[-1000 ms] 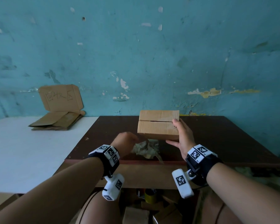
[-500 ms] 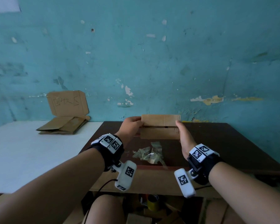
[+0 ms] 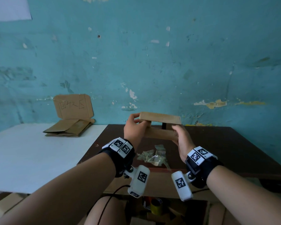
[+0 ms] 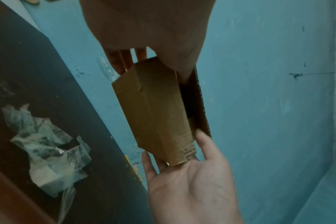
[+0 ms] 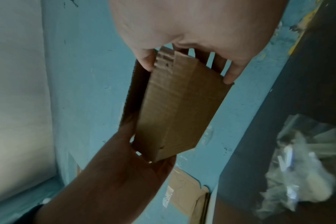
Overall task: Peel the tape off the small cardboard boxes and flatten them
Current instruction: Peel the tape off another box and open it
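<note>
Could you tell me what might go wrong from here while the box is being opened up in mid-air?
The box hangs over the table, held only at its ends by the left hand and right hand; a loose grip could let it fall. As it collapses, fingers at its edges may get pinched. If dropped, it could land on the sticky tape below.
</note>
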